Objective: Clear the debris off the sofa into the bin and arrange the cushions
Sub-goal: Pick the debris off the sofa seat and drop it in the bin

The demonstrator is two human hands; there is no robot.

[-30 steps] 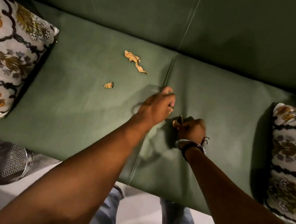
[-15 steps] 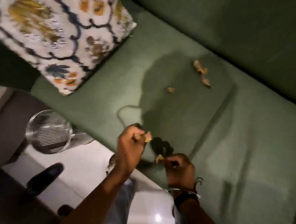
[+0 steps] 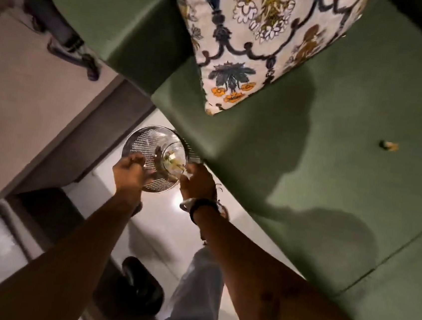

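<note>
Both grips hovered over the bin's (image 3: 139,142) mouth, the left hand (image 3: 128,169) curled, the right hand (image 3: 197,182) loosely open, whether either held scraps being unclear, while remaining debris (image 3: 388,145) lay on the sofa (image 3: 307,170) well off to the right, nearer the right hand.

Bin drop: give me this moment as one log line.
left hand over bin | right hand at rim | scraps on sofa | cushion untouched
</note>
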